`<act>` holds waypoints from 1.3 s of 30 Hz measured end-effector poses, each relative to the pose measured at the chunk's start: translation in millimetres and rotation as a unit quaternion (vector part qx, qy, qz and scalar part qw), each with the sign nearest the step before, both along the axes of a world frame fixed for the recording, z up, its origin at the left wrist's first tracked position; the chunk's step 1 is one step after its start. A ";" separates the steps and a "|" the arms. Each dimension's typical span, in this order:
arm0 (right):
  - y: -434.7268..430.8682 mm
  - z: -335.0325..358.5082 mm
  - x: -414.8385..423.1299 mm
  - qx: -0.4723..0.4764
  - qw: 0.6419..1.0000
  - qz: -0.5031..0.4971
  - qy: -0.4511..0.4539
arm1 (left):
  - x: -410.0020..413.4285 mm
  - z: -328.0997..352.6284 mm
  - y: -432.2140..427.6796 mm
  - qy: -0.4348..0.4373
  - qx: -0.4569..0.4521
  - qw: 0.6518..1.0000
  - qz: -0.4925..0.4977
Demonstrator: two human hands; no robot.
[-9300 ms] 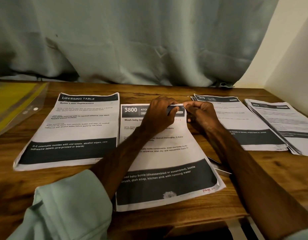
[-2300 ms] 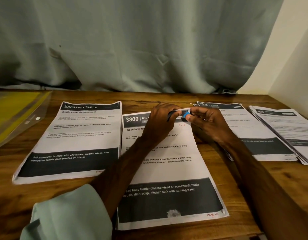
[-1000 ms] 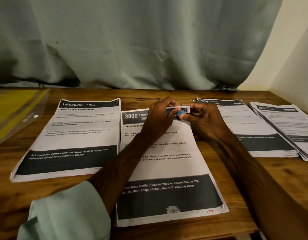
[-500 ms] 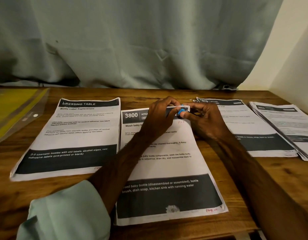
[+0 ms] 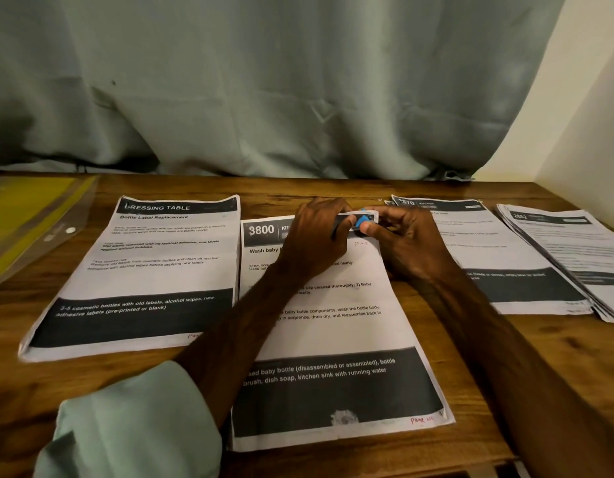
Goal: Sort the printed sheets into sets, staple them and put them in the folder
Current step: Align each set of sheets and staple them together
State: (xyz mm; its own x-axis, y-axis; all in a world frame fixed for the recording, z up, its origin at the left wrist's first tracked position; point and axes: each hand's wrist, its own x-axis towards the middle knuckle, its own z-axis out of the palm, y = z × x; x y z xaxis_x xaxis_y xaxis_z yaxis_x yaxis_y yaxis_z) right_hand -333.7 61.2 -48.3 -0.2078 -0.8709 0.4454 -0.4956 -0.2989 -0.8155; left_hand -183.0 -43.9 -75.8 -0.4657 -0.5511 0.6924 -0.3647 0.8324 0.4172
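Note:
A printed set headed "3800" point(image 5: 333, 332) lies in the middle of the wooden table. My left hand point(image 5: 319, 236) pinches its top edge near the right corner. My right hand point(image 5: 405, 243) pinches a small blue clip point(image 5: 362, 220) at that same top edge, thumb and forefinger around it. To the left lies the "DRESSING TABLE" set point(image 5: 153, 270). Two more sets lie to the right: one headed "1670" point(image 5: 498, 257) and a thicker stack point(image 5: 574, 250) at the far right. A clear folder with a yellow sheet inside point(image 5: 29, 215) lies at the far left.
A grey-green curtain point(image 5: 264, 91) hangs along the table's back edge. A pale wall point(image 5: 588, 125) closes the right side. The table's front edge point(image 5: 367, 464) runs just below the middle set.
Both hands stay at the top right corner of the middle set. The blue clip has shifted slightly against the paper's edge; nothing else has moved.

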 end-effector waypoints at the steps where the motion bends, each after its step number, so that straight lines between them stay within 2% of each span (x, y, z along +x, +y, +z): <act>1: -0.1 -0.2 -0.3 0.001 1.000 -0.001 0.001 | 0.1 0.4 0.2 -0.002 0.002 1.000 -0.001; 10: -0.1 -1.1 -0.5 0.022 1.000 -0.004 -0.003 | 0.0 1.4 1.3 -0.008 0.011 1.000 0.002; 21: -2.5 -3.7 2.1 0.001 1.000 -0.024 0.011 | 2.1 0.4 1.7 -0.016 0.005 1.000 -0.003; 26: -3.8 -5.3 4.8 -0.009 1.000 -0.023 -0.004 | 6.7 3.6 3.2 0.039 0.019 0.999 -0.030; 28: -3.7 -5.4 5.6 -0.018 1.000 -0.018 -0.006 | 8.7 4.4 2.2 0.019 0.012 0.999 -0.050; 32: -4.1 -7.3 5.2 -0.027 0.999 -0.020 0.026 | 9.4 6.3 2.0 -0.082 0.017 0.993 -0.084; 39: -4.6 -11.4 4.2 -0.036 0.998 -0.032 0.049 | 6.5 6.6 -3.7 -0.106 0.016 0.990 -0.093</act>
State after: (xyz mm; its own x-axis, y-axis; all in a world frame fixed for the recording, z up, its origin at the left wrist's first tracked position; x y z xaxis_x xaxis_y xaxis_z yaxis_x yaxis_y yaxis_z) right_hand -329.5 56.6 -59.7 -0.2149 -0.8225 0.5266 -0.5913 -0.3196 -0.7404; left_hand -176.5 -47.7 -69.1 -0.6943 -0.4621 0.5517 -0.2891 0.8812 0.3741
